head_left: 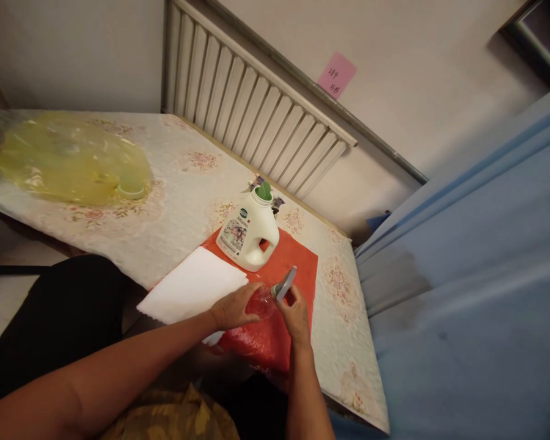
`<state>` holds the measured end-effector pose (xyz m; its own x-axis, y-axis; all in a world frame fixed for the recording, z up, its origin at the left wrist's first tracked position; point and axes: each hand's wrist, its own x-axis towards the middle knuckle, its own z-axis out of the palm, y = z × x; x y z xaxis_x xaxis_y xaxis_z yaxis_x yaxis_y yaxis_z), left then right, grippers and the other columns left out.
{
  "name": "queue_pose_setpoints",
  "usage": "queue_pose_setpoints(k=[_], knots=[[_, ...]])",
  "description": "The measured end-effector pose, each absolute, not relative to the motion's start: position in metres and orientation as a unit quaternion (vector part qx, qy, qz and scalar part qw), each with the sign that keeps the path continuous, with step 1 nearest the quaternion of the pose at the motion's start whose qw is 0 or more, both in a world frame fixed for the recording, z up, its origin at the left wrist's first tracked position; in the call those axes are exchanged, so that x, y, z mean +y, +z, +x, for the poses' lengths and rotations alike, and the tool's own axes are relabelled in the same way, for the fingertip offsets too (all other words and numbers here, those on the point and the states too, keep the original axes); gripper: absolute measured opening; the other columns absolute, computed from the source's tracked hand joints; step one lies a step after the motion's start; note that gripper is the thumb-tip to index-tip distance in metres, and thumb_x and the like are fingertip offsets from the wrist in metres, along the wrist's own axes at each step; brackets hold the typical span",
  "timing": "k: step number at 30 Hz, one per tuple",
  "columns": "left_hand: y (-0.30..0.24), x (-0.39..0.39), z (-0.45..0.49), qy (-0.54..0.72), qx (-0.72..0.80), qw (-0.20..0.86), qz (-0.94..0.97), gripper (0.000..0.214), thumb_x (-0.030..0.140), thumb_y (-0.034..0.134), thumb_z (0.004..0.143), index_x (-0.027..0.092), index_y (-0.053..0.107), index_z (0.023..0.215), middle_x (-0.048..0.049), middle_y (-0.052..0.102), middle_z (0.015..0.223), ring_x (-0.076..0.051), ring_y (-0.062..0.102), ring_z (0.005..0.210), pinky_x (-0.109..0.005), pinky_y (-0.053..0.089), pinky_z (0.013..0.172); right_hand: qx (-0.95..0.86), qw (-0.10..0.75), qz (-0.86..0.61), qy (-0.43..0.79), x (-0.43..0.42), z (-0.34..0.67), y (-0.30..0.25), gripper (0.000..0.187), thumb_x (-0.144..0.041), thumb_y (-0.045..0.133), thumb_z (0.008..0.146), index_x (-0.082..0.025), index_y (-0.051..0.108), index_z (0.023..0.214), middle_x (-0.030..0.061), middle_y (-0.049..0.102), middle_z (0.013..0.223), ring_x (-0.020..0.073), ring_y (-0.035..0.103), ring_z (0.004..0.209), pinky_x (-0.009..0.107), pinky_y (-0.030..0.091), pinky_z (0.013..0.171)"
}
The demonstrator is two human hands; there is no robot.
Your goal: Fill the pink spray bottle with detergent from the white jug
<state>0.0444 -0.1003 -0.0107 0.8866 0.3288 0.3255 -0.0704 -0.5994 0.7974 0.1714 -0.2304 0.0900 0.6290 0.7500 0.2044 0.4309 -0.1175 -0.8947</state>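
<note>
My left hand [238, 307] is closed around a small clear plastic bottle [262, 304], tilted with its neck to the right. At that neck, the fingers of my right hand [297, 318] pinch a flat grey piece [286, 284], seen nearly edge-on. Whether it is joined to the neck I cannot tell. Just beyond both hands stands a cream detergent jug [250, 229], uncapped, with a green pouring spout [264, 190] in its mouth. Under the jug and bottle lies a red plastic sheet [300, 256], crumpled toward me. A white cloth or paper sheet [192, 284] partly covers it on the left.
A floral cloth [174, 235] covers the table. On its far left rests a puffed yellow plastic bag [73, 162] with something pale green inside. Small dark items [277, 203] sit behind the jug. A radiator [252, 104] borders the back, a blue curtain [467, 275] the right.
</note>
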Motion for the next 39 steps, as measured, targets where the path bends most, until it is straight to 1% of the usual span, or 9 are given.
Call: queue_pose_setpoints(k=[6,12,15,21,24,27,29,35,39], knots=[[-0.013,-0.1,0.045,0.22,0.08,0.437,0.869,0.085,0.035,0.075,0.076,0.016,0.032,0.147,-0.0193,0.046,0.148,-0.036,0.045,0.137,-0.054,0.035,0.116,-0.355,0.54,-0.757,0.098,-0.226,0.166,0.08,0.029,-0.025,0.078,0.064,-0.019,0.065,0.089,0.0017,0.072,0.086,0.0199,0.066,0.081,0.032,0.052,0.08],[-0.016,-0.1,0.045,0.222,0.076,0.428,0.873,0.085,0.039,0.074,0.078,0.016,0.03,0.148,-0.0204,0.043,0.15,-0.036,0.043,0.139,-0.054,0.034,0.116,-0.417,0.544,-0.708,0.17,-0.237,0.174,0.081,0.037,-0.033,0.069,0.079,-0.019,0.069,0.114,0.0087,0.069,0.123,0.0259,0.063,0.114,0.041,0.046,0.101],[-0.017,-0.1,0.046,0.222,0.076,0.427,0.873,0.085,0.037,0.074,0.078,0.016,0.03,0.148,-0.0202,0.044,0.149,-0.035,0.043,0.138,-0.054,0.034,0.116,-0.405,0.545,-0.711,0.182,-0.237,0.173,0.081,0.03,-0.032,0.068,0.079,-0.019,0.072,0.106,0.0076,0.073,0.114,0.0251,0.065,0.108,0.04,0.047,0.099],[-0.017,-0.1,0.046,0.221,0.077,0.431,0.872,0.086,0.035,0.076,0.076,0.017,0.031,0.147,-0.0196,0.044,0.15,-0.035,0.042,0.14,-0.054,0.031,0.118,-0.339,0.556,-0.752,0.1,-0.227,0.164,0.079,0.026,-0.025,0.078,0.063,-0.02,0.065,0.085,0.0002,0.071,0.082,0.0196,0.066,0.078,0.032,0.052,0.077],[-0.015,-0.1,0.045,0.223,0.075,0.438,0.868,0.086,0.037,0.075,0.076,0.018,0.031,0.148,-0.0188,0.044,0.15,-0.035,0.043,0.139,-0.055,0.033,0.117,-0.348,0.557,-0.746,0.106,-0.229,0.164,0.078,0.032,-0.026,0.078,0.064,-0.019,0.067,0.093,0.0029,0.073,0.091,0.0215,0.067,0.086,0.034,0.053,0.083],[-0.013,-0.1,0.044,0.225,0.075,0.439,0.867,0.086,0.037,0.075,0.077,0.02,0.03,0.148,-0.0175,0.045,0.15,-0.035,0.043,0.138,-0.055,0.035,0.115,-0.381,0.558,-0.723,0.144,-0.236,0.169,0.079,0.038,-0.029,0.073,0.073,-0.019,0.068,0.11,0.0084,0.072,0.114,0.0253,0.066,0.105,0.04,0.05,0.096],[-0.012,-0.1,0.044,0.223,0.078,0.438,0.867,0.087,0.036,0.075,0.076,0.021,0.03,0.148,-0.0167,0.045,0.15,-0.035,0.044,0.138,-0.055,0.035,0.115,-0.398,0.554,-0.712,0.163,-0.239,0.171,0.079,0.035,-0.03,0.069,0.078,-0.019,0.069,0.111,0.0092,0.071,0.119,0.0261,0.064,0.11,0.042,0.048,0.099],[-0.014,-0.099,0.045,0.216,0.08,0.437,0.869,0.086,0.035,0.076,0.076,0.017,0.032,0.147,-0.0198,0.044,0.149,-0.035,0.043,0.139,-0.054,0.033,0.117,-0.343,0.573,-0.733,0.132,-0.23,0.166,0.073,0.025,-0.027,0.076,0.069,-0.019,0.066,0.09,0.0026,0.072,0.089,0.0212,0.066,0.085,0.035,0.051,0.085],[-0.015,-0.099,0.045,0.223,0.072,0.437,0.868,0.085,0.036,0.075,0.077,0.019,0.031,0.148,-0.0181,0.046,0.148,-0.035,0.044,0.138,-0.054,0.034,0.116,-0.327,0.574,-0.745,0.097,-0.227,0.162,0.07,0.029,-0.027,0.079,0.064,-0.019,0.063,0.088,0.0014,0.071,0.086,0.0203,0.065,0.082,0.034,0.052,0.082]])
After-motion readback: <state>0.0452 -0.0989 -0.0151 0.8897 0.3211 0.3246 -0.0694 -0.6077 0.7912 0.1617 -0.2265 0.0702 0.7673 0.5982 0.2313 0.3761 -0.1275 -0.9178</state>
